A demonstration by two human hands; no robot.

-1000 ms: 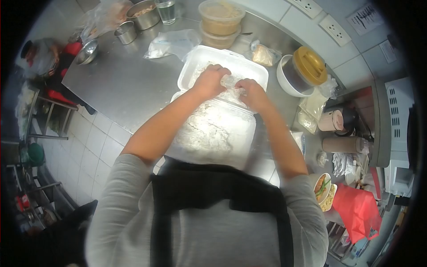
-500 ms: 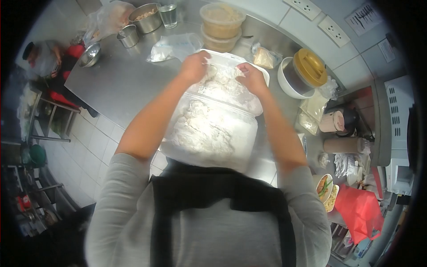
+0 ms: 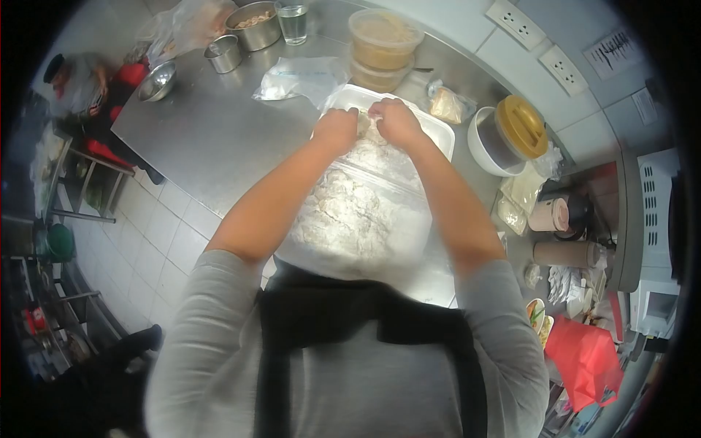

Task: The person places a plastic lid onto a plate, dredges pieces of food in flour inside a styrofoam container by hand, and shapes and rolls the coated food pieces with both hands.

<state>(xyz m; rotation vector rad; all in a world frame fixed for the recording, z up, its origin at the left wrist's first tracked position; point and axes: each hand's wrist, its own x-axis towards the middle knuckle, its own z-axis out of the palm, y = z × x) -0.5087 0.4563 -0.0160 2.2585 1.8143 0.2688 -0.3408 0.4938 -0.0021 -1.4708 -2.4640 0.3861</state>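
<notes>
A white tray (image 3: pixel 439 133) lies at the far side of the work spot, with floury white pieces (image 3: pixel 372 155) in it. Nearer my body is a second white container (image 3: pixel 412 241) holding a heap of flour-covered material (image 3: pixel 347 212). My left hand (image 3: pixel 337 131) is closed over the far tray, its fingertips on a floury piece. Close beside it on the right, my right hand (image 3: pixel 396 124) pinches at the same floury stuff. What lies between the fingertips is small and partly hidden.
Stacked tubs (image 3: pixel 383 47), a plastic bag (image 3: pixel 299 79) and a small bag (image 3: pixel 447 104) stand beyond the tray. A white bowl (image 3: pixel 485 150) with a yellow-lidded container (image 3: pixel 522 125) is at right. Metal pots (image 3: pixel 253 29) and a metal bowl (image 3: pixel 157 82) are at left. A person (image 3: pixel 84 87) is at far left.
Both my hands have come closer together over the far tray, and their fingers have closed in. The whole view has shifted slightly, with the counter items appearing lower and further right.
</notes>
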